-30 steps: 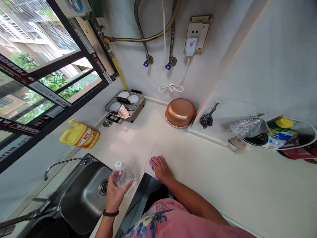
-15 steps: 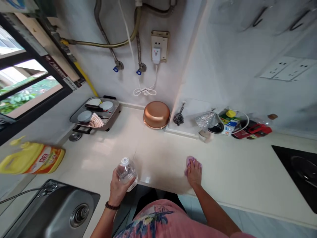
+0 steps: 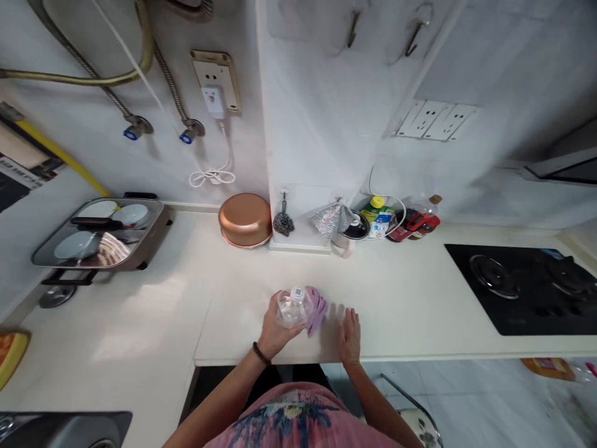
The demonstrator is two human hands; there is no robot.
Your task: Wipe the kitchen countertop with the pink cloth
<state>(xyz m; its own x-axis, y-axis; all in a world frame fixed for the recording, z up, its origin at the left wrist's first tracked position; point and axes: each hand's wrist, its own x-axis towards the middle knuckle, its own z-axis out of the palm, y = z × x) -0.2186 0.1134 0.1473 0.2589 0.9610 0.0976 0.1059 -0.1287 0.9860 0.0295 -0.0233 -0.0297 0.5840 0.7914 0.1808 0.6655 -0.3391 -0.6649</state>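
Observation:
A clear plastic bottle [image 3: 290, 309] with a white cap is upright in my left hand [image 3: 275, 330], the fingers wrapped round its side. Against the bottle's right side is a purple cloth [image 3: 317, 311], its left part hidden behind the bottle. To the right of the cloth, near the counter's front edge, my right hand [image 3: 349, 336] is held with fingers stretched out and nothing in it. A gap separates it from the cloth.
A copper-coloured pan [image 3: 245, 218] stands against the wall. At left is an electric pan [image 3: 153, 239] with bowls inside; a sink [image 3: 60, 429] lies at lower left. A black gas hob [image 3: 513, 311] is at right. Several bottles and a hanging scourer [image 3: 283, 223] line the back.
The view has swung right. My left hand has brought the bottle over beside the purple cloth. My right hand has let go of the cloth and sits to its right.

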